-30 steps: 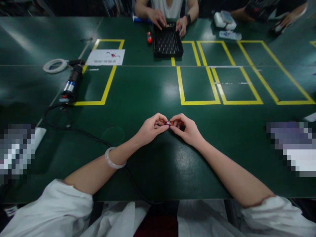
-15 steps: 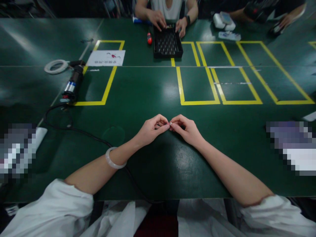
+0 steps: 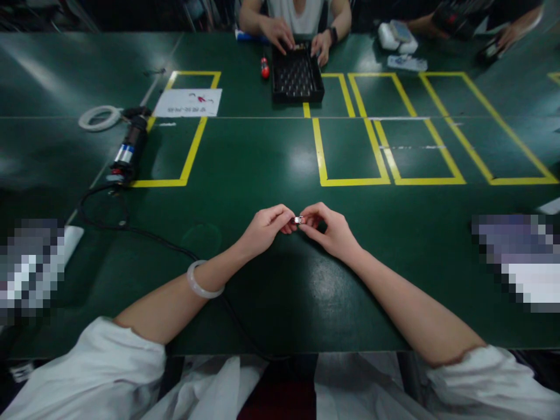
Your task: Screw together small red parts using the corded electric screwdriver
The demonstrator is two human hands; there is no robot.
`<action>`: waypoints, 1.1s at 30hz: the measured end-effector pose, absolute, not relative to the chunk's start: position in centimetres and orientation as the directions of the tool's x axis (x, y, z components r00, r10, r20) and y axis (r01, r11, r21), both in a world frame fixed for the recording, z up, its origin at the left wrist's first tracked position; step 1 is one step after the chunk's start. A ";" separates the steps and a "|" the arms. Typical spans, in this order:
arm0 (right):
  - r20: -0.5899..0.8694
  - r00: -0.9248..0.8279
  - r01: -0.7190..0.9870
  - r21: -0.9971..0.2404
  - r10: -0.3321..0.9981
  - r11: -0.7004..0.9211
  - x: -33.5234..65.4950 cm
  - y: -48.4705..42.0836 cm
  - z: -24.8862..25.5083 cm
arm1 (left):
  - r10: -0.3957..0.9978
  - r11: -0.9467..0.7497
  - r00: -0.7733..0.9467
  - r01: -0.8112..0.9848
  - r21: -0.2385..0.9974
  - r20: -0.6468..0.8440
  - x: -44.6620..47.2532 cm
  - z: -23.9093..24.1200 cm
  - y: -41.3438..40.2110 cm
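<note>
1. The small part (image 3: 298, 220) sits between your two hands, above the table (image 3: 245, 151); its shiny middle shows in the gap between the fingertips, while its ends are covered.
2. Your left hand (image 3: 272, 224) pinches one end between thumb and forefinger, the other fingers curled beneath; your right hand (image 3: 329, 227) pinches the opposite end, thumb and fingers forming a rounded loop.
3. The part looks short and silvery-white, with a reddish patch toward your right fingertips; it is too small to make out its exact shape.
4. The table is smooth, dark green and glossy; yellow tape (image 3: 192, 153) marks out boxes on it; your bracelet (image 3: 193, 283) is a pale, smooth ring, and your white sleeves (image 3: 126, 356) are bunched cloth.
5. A black cable (image 3: 153, 234) loops from the power tool (image 3: 129, 140) on your left and runs beneath your left forearm; a white ring (image 3: 98, 127) and a paper sheet (image 3: 184, 103) lie near the tool.
6. Across from you, a co-worker's hands (image 3: 280, 36) are at a black tray (image 3: 297, 96); a red-handled screwdriver (image 3: 265, 69) lies just beside it.
</note>
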State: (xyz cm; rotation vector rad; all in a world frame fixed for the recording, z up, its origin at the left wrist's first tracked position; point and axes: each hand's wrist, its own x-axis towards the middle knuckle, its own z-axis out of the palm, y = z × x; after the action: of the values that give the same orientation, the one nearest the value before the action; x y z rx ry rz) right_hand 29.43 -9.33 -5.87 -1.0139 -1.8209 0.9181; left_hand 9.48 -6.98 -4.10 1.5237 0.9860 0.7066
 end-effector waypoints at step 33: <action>0.230 -0.328 0.325 -0.883 0.916 0.338 29.7 -9.1 -6.0 | 0.962 -0.139 0.273 0.428 0.893 0.019 3.4 -1.2 -5.2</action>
State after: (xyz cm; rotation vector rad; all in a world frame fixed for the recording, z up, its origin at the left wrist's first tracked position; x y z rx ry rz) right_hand 29.66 -9.06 -6.02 -1.0967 -1.8321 0.9703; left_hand 3.44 -5.20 -1.22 1.7147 1.2803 0.8116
